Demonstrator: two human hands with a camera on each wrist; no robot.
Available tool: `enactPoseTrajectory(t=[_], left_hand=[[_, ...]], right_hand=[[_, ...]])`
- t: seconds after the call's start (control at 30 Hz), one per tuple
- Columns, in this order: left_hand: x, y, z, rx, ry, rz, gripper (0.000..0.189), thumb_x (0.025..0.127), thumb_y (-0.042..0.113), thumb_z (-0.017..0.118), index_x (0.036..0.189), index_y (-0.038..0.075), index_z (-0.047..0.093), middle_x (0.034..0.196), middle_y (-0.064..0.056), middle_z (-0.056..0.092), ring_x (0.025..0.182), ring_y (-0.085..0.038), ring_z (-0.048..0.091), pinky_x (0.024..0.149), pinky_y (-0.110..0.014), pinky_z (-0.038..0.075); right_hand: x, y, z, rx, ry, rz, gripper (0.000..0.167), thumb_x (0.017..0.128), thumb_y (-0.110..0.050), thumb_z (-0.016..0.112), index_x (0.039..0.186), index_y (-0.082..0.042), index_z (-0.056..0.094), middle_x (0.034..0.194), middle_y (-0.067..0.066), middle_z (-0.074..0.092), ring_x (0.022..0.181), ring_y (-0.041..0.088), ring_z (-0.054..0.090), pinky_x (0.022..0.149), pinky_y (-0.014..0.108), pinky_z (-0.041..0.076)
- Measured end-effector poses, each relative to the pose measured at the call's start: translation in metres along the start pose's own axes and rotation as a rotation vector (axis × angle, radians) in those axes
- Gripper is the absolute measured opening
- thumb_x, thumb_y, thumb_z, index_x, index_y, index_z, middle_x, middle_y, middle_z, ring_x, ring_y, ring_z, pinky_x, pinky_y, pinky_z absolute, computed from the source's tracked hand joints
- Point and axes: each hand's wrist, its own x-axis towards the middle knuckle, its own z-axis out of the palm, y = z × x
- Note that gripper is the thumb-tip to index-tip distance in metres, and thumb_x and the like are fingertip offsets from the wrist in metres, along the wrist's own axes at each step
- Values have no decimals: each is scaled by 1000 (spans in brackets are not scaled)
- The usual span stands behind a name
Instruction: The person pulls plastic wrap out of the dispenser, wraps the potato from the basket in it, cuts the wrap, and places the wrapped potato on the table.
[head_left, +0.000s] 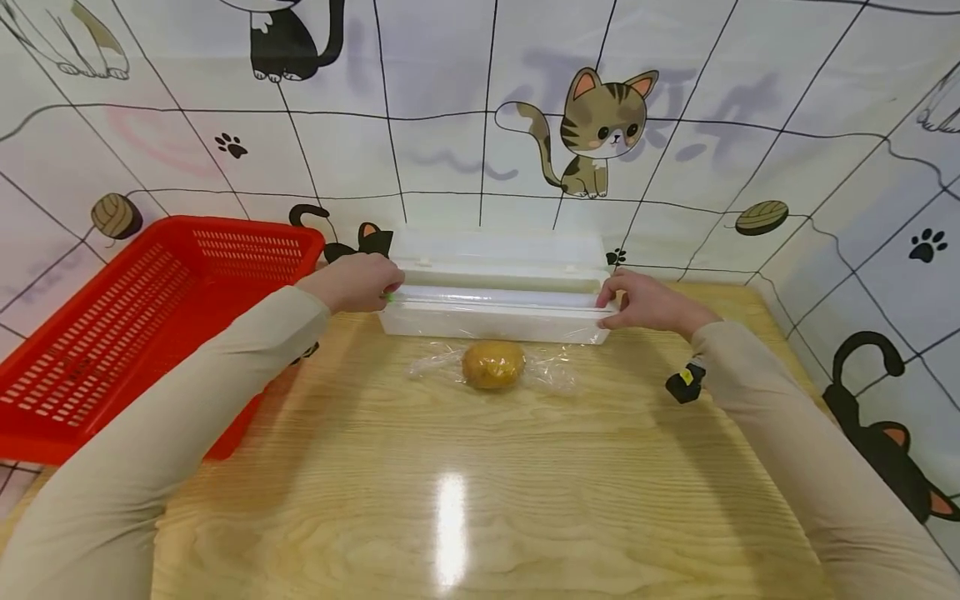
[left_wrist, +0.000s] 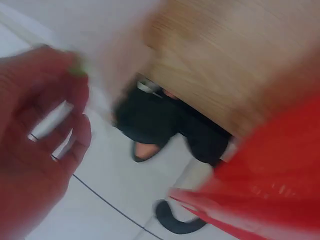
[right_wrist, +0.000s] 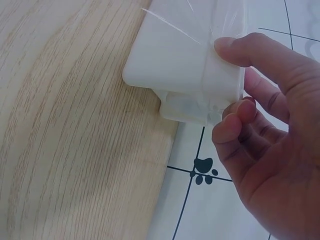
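Note:
A white cling film box (head_left: 495, 321) stands at the back of the table, its lid (head_left: 498, 248) raised and a film roll (head_left: 498, 297) inside. At its left end my left hand (head_left: 354, 282) pinches a small green piece (left_wrist: 77, 66), blurred in the left wrist view. My right hand (head_left: 648, 302) grips the box's right end, thumb (right_wrist: 230, 47) on top of the edge and other fingers behind it. In front of the box lies a round golden-brown thing (head_left: 492, 365), wrapped in clear film (head_left: 551, 371) with loose ends spread to both sides. I cannot tell its kind.
A red slotted basket (head_left: 262, 225) stands at the left, close by my left forearm. Behind the table (head_left: 360, 500) hangs a white cat-patterned cloth (head_left: 450, 150), and it also covers the right side. A small black object (head_left: 686, 383) sits at my right wrist.

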Motion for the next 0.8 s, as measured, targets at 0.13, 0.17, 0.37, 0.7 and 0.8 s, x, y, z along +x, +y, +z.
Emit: enactPoseTrajectory(t=[0.13,0.17,0.37,0.7,0.8], left_hand=[[-7,-7,1,-50,13,-7,9,86,4,67,85,6,59,79,-5,53,75,-24,49,62,-33,42],[-8,-8,1,-53,18,-2,8,86,4,67,85,6,59,79,-5,53,76,-24,50,63,-34,42],[-8,-11,2,-95,12,4,9,86,2,66,88,7,59,81,-5,56,77,-24,51,64,-34,44],[-11,-19,7,-200,43,59,10,88,1,66,92,5,57,80,-6,56,74,-24,51,68,-36,47],[-13,-19,5,-208,50,60,10,88,0,65,92,5,57,79,-6,55,73,-24,51,67,-36,46]], right_hand=[[-1,2,0,-6,6,-5,24,82,-17,77,96,-5,63,101,11,48,81,25,49,70,37,42],[-1,2,0,-5,8,-8,23,82,-17,77,96,-5,63,101,11,48,81,25,49,70,37,42],[-3,6,3,51,0,-7,25,84,-19,76,100,-5,63,105,10,45,81,25,50,70,36,43],[-5,12,1,124,-6,-45,24,85,-17,75,104,-5,65,104,11,42,72,22,52,63,29,43],[-4,15,-1,119,-13,-42,24,87,-17,74,107,-5,66,107,10,44,78,24,55,66,30,46]])
